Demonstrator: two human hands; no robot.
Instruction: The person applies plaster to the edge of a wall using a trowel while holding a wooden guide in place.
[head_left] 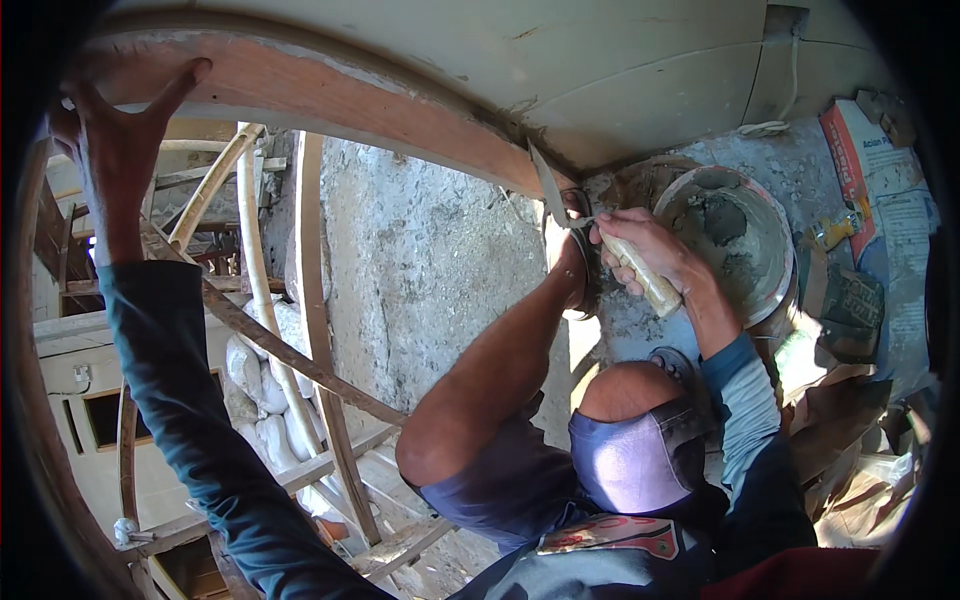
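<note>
A long reddish-brown wooden board (330, 85) runs along the base of the pale wall, from the upper left down to a corner near my foot. My left hand (115, 150) grips its far-left end, thumb stretched across the face and the other fingers partly lost in the dark rim. My right hand (650, 245) is closed around the pale handle of a trowel (548, 185). The trowel's narrow, pointed blade tilts up toward the board's right end, just above my sandalled foot. Beside my right hand stands a round bucket (785, 240) with grey wet mortar inside.
Paper cement-type bags (900, 240) and crumpled scraps lie at the right. To the left, bamboo and timber poles (315, 250) form a scaffold over a drop, with white sacks (265, 385) below. A thin cable (660, 62) crosses the wall.
</note>
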